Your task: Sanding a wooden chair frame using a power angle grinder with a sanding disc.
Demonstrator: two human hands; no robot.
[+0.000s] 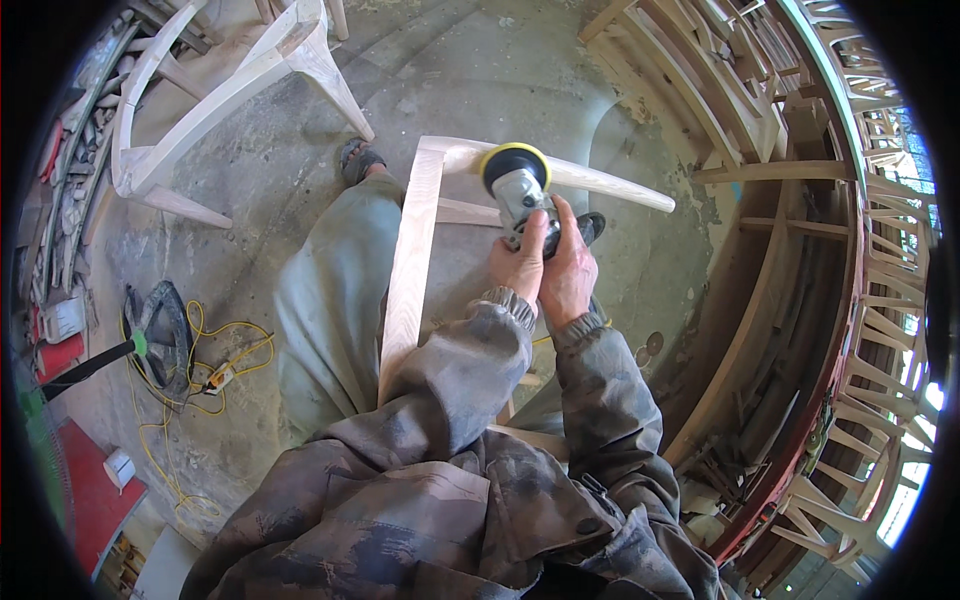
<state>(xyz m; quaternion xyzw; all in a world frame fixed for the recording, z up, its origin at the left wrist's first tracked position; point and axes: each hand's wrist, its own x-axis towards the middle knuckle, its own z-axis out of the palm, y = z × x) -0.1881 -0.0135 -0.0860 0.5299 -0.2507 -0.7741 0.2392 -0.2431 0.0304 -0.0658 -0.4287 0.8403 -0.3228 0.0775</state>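
Note:
Both my hands hold a disc sander (521, 192) with a metallic head and a round, yellow-rimmed pad. My left hand (516, 264) is closed around its body, thumb upward. My right hand (570, 262) grips it just to the right, beside a dark part that sticks out. Beneath the tool is a pale wooden chair frame (411, 265), its long rail running toward me and a tapered leg (615, 186) pointing right. The pad is at the leg near the frame's corner; whether it touches the wood I cannot tell. My sleeves hide the frame's near part.
Another wooden chair frame (215, 100) stands at the upper left. A round black stand base (160, 335) and tangled yellow cord (262, 342) lie on the left floor. Wooden parts (745, 330) fill the right side, with stacked chair frames (885, 330) beyond a red edge.

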